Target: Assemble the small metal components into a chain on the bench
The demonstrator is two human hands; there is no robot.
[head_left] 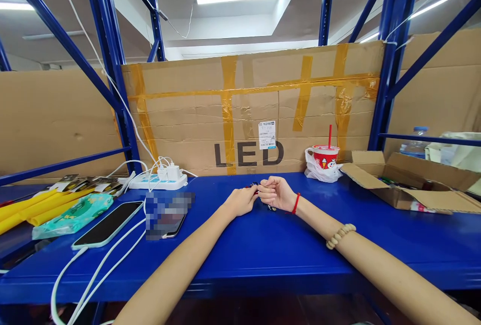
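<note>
Left forearm (180, 270) lies nearest me; the left hand (241, 202) pinches a small dark item (253, 185), fingers nearly closed. Against this grip's right side, the right hand (276, 192) curls; I cannot tell its hold. Farther right stands a cup (325, 157).

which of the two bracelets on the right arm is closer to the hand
The thin red bracelet: it sits just behind the right hand, while the other, a string of chunky pale beads, sits farther from it.
</note>
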